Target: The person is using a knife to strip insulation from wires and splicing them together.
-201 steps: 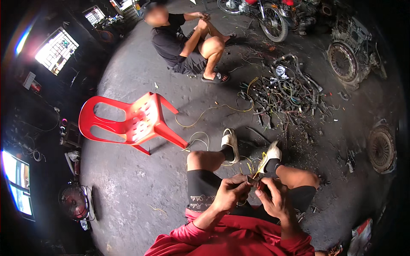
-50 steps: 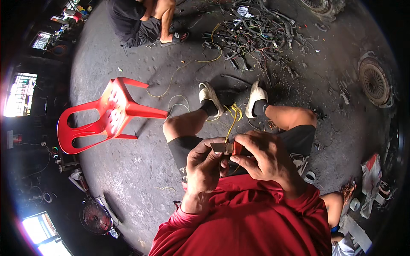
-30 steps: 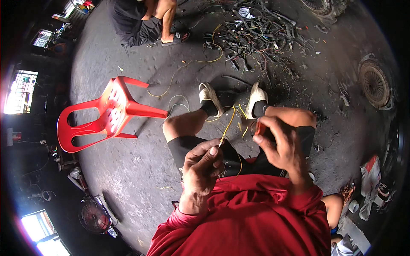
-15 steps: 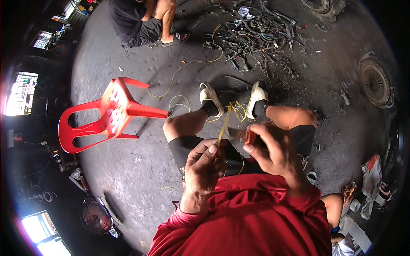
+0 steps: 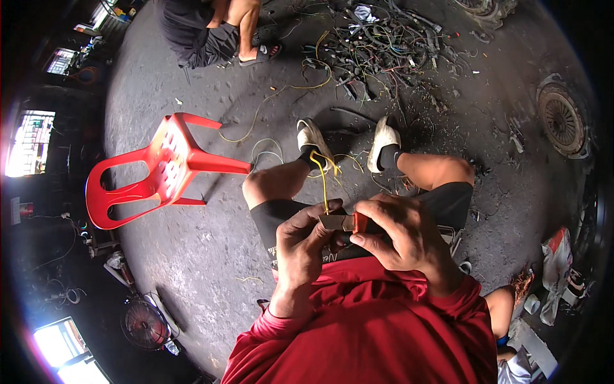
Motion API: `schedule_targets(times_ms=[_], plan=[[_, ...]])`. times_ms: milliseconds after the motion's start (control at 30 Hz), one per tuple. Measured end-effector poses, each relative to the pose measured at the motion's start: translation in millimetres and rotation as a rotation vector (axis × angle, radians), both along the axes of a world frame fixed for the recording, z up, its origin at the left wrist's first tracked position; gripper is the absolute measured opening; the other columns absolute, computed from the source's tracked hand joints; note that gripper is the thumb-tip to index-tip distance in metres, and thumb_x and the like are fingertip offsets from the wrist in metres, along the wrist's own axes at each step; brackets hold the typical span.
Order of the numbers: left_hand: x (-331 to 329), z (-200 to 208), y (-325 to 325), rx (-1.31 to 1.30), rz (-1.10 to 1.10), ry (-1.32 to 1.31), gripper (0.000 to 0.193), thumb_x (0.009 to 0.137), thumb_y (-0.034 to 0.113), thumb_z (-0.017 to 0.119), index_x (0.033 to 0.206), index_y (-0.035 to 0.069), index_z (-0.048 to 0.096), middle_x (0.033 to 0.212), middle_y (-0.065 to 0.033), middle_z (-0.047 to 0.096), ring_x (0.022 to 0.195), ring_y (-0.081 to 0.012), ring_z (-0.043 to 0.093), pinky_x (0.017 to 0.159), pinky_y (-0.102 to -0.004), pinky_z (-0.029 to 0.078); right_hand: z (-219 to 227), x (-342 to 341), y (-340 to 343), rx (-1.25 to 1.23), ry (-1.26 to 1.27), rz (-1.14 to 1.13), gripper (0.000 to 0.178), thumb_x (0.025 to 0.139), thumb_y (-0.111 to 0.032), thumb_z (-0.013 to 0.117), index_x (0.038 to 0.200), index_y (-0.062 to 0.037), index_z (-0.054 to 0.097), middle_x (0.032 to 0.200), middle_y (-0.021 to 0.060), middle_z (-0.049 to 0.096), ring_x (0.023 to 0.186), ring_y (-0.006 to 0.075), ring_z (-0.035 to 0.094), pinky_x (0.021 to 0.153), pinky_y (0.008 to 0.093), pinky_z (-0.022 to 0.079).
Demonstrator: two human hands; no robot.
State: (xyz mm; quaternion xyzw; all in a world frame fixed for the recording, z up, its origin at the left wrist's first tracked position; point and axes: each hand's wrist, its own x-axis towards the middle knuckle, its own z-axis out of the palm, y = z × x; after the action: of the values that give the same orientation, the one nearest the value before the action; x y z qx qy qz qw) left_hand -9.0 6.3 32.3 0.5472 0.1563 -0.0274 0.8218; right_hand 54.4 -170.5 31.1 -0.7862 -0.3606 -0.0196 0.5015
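Pinched in my left hand (image 5: pixel 299 246) is a yellow wire (image 5: pixel 323 182) that rises from the fingertips and bends over by my left shoe. My right hand (image 5: pixel 406 237) is closed around a knife with a red handle (image 5: pixel 361 223). The knife's flat, wide blade (image 5: pixel 336 222) points left and lies against the left fingertips, at the wire's lower end. Whether the edge touches the wire cannot be made out. Both hands are close together above my lap.
A red plastic chair (image 5: pixel 173 157) lies tipped over at left. Beyond my shoes is a heap of dark cables (image 5: pixel 390 48). A person (image 5: pixel 204 32) sits at the far left. A round metal disc (image 5: pixel 563 118) lies at right, a fan (image 5: pixel 146 324) at lower left.
The knife has moved left and now meets the left fingertips, its blade sharp where it was blurred. The yellow wire has swung left and stands more upright.
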Motion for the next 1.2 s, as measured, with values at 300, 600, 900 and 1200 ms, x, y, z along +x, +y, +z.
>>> schedule_targets(times_ms=[300,600,900,1200], plan=[[-9,-25,0,-0.049,-0.001,0.111,0.026,0.097,0.019,0.056,0.106,-0.003,0.064,0.069,0.0035,0.051,0.057,-0.0035,0.040,0.051,-0.0188,0.031,-8,-9,-4,-0.070,0.081,-0.007,0.029,0.081,-0.022,0.070,0.099,-0.0026,0.057,0.079,0.0103,0.063,0.070,0.0296,0.064,0.061,0.0378,0.050],[-5,-34,5,-0.038,-0.024,0.103,0.022,0.097,0.012,0.051,0.102,-0.005,0.064,0.072,0.0009,0.052,0.060,-0.0040,0.040,0.053,-0.0189,0.031,-11,-4,-2,-0.059,0.084,-0.021,0.030,0.080,-0.021,0.072,0.098,-0.0037,0.056,0.078,0.0095,0.063,0.068,0.0275,0.064,0.060,0.0367,0.050],[-2,-44,-14,-0.039,-0.119,0.104,0.025,0.095,0.009,0.054,0.115,-0.006,0.060,0.082,-0.0022,0.056,0.064,-0.0067,0.049,0.056,-0.0215,0.039,-29,-9,16,0.045,0.289,-0.275,0.021,0.079,-0.016,0.073,0.087,-0.0034,0.057,0.070,0.0066,0.058,0.063,0.0201,0.059,0.058,0.0317,0.048],[1,-55,-20,-0.076,-0.095,0.213,0.033,0.094,0.005,0.055,0.126,-0.004,0.055,0.102,-0.0062,0.061,0.079,-0.0096,0.060,0.069,-0.0221,0.049,-42,-12,15,-0.022,0.278,-0.308,0.012,0.080,-0.010,0.068,0.081,-0.0031,0.058,0.069,0.0118,0.063,0.064,0.0305,0.064,0.056,0.0362,0.049]])
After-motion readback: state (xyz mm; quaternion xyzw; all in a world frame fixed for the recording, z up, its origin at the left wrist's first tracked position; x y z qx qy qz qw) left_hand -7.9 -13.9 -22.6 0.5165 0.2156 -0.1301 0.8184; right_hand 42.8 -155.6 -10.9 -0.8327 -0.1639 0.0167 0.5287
